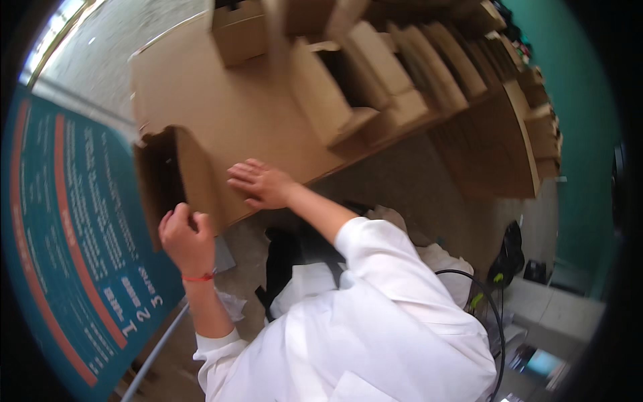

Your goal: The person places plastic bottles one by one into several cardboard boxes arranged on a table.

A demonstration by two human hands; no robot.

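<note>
An open-topped brown cardboard box (193, 164) stands at the left end of the cardboard-coloured tabletop (261, 120). My left hand (187, 234), with a red cord round its wrist, has its fingers curled over the box's near edge; the fingertips are partly hidden. Just right of the box, my right hand (262, 184) is stretched out with the palm down and the fingers together, holding nothing. I cannot tell whether its palm touches the tabletop. Little shows of the box's dark inside.
Several open cardboard boxes (355, 87) stand in a row at the far right of the tabletop, with another box (241, 33) at the far edge. Large cardboard (492, 144) leans at the right. A teal printed board (74, 248) stands close on my left. A black cable (492, 315) curves behind my right side.
</note>
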